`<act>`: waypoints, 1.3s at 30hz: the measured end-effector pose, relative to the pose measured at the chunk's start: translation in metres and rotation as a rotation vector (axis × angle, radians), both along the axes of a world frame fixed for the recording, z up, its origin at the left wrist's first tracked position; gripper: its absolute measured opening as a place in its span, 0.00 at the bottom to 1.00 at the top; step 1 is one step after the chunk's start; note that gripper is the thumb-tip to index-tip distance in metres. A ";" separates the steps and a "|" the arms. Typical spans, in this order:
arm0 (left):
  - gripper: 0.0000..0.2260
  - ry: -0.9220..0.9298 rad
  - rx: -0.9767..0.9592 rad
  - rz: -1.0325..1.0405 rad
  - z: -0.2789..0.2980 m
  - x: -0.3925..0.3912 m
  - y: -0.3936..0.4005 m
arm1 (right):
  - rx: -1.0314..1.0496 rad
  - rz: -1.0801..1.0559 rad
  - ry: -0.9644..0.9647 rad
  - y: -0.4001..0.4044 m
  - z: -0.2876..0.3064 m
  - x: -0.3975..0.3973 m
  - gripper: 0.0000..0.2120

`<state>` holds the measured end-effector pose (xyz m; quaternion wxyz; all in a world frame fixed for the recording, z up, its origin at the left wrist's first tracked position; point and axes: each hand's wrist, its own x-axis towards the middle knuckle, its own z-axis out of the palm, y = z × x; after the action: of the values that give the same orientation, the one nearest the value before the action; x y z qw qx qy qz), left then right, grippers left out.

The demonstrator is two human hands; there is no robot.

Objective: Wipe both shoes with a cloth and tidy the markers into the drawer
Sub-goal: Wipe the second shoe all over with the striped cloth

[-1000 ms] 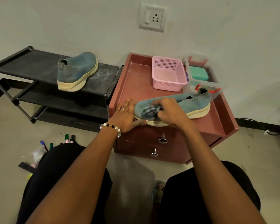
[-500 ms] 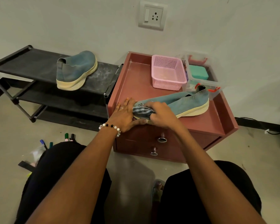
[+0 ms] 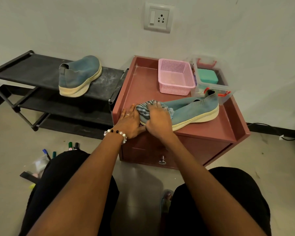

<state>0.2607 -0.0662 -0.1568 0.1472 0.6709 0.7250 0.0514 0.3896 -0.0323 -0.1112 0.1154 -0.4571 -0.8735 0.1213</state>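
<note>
- Markers (image 3: pixel 71 147): we see several on the floor at lower left, partly hidden behind our left knee, next to a clear pouch (image 3: pixel 39 165).
- Black rack (image 3: pixel 32 72): its top shelf carries the first blue shoe (image 3: pixel 79 75), upright, heel toward us.
- Left hand (image 3: pixel 130 122): we lay it flat on the cabinet top (image 3: pixel 143 82), fingers together, against the toe of the second blue shoe (image 3: pixel 194 109); a bead bracelet (image 3: pixel 116 132) circles the wrist.
- Right hand (image 3: pixel 157 120): our fingers are closed on the striped cloth (image 3: pixel 144 110), pressing it over the toe.
- Drawer (image 3: pixel 152 154): closed, below the top, with a metal knob (image 3: pixel 162 161).
- Pink basket (image 3: pixel 175 77) and clear box (image 3: pixel 211 79): both stand behind the second shoe.
</note>
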 end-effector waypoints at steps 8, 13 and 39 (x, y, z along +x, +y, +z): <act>0.44 0.027 0.053 -0.026 -0.007 -0.001 0.000 | -0.180 0.065 0.035 0.010 0.023 0.020 0.19; 0.47 -0.071 0.072 0.024 -0.006 -0.001 -0.002 | -0.420 -0.030 0.350 0.029 0.033 0.032 0.15; 0.44 -0.095 0.124 0.054 -0.003 0.004 -0.004 | -0.653 -0.201 0.782 0.023 0.044 0.040 0.14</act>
<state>0.2649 -0.0698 -0.1601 0.1381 0.6559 0.7303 0.1319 0.4297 -0.0092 -0.0677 0.2954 -0.4715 -0.6336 0.5375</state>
